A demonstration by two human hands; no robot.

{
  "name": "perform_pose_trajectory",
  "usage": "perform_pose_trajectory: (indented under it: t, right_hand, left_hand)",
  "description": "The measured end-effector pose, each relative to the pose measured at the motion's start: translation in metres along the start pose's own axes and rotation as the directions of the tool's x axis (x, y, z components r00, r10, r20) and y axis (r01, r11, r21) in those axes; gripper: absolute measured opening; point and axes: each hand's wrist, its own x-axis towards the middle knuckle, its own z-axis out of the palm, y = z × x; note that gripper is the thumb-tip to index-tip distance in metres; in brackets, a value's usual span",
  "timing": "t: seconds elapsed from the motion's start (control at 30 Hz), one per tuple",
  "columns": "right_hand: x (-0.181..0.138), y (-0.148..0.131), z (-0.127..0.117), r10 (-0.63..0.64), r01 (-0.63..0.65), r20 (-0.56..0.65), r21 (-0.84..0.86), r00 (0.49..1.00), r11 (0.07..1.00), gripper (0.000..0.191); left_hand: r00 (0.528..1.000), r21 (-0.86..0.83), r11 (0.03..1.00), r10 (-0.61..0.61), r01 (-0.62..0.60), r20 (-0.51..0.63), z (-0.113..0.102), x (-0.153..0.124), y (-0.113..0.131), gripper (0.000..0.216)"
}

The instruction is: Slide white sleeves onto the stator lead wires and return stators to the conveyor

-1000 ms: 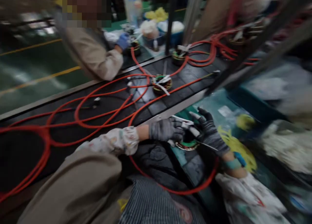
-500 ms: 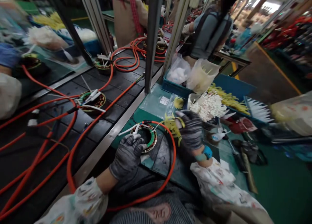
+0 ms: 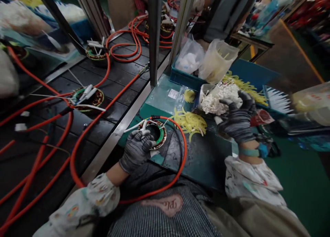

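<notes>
My left hand (image 3: 138,149), in a grey striped glove, is closed at the near-left rim of a motor stator (image 3: 163,135) with a green inner ring. White sleeved leads come out by its fingers; their exact hold is partly hidden. An orange cable (image 3: 184,154) runs from the stator and loops round towards my lap. My right hand (image 3: 238,118), gloved alike, is at the right side of a pile of thin white sleeves (image 3: 215,103). Its fingers are apart, with nothing plainly held. Yellow strips (image 3: 190,123) lie between the stator and that pile.
Left of a metal rail (image 3: 113,137), more stators (image 3: 96,99) and orange cables lie on a dark slatted conveyor. Dark upright posts (image 3: 154,37) stand ahead. Blue bins (image 3: 187,78) hold plastic bags, yellow strips and white pointed pieces. Other people stand beyond.
My right hand has moved from the yellow strips rightwards to the white sleeve pile, leaving the strips on the bench. My left hand stays at the stator. The view has tilted down.
</notes>
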Motion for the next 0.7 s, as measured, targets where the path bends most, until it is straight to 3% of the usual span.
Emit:
perform_pose_trajectory:
  t: [0.17, 0.23, 0.33, 0.5, 0.63, 0.7]
  right_hand:
    - [-0.003, 0.016, 0.007, 0.094, -0.093, -0.074, 0.007, 0.993, 0.996, 0.021]
    - [0.003, 0.018, 0.004, 0.109, -0.108, -0.059, 0.027, 0.992, 0.994, 0.013]
    - [0.004, 0.02, -0.002, 0.137, -0.134, -0.061, 0.056, 0.989, 0.989, 0.012]
    - [-0.006, 0.022, -0.008, 0.129, -0.085, -0.195, 0.221, 0.972, 0.972, 0.012]
    - [-0.008, 0.012, -0.018, 0.263, -0.034, -0.355, 0.538, 0.897, 0.842, 0.017]
    - [-0.008, 0.007, -0.024, 0.3, -0.005, -0.414, 0.58, 0.859, 0.814, 0.022]
  left_hand:
    - [1.0, 0.007, 1.0, -0.001, 0.001, 0.004, 0.0, 0.001, 0.002, 0.013]
    - [1.0, -0.008, 1.0, -0.018, 0.018, 0.022, 0.0, 0.0, 0.002, 0.013]
    - [1.0, -0.016, 1.0, 0.007, -0.008, -0.003, 0.002, 0.0, 0.002, 0.015]
    - [0.994, -0.03, 0.994, 0.104, -0.105, -0.038, -0.004, 0.002, -0.011, 0.015]
    - [0.995, -0.123, 0.989, 0.09, -0.086, 0.03, -0.011, 0.003, -0.029, 0.021]
    - [0.995, -0.138, 0.986, 0.093, -0.088, 0.034, -0.013, 0.004, -0.033, 0.023]
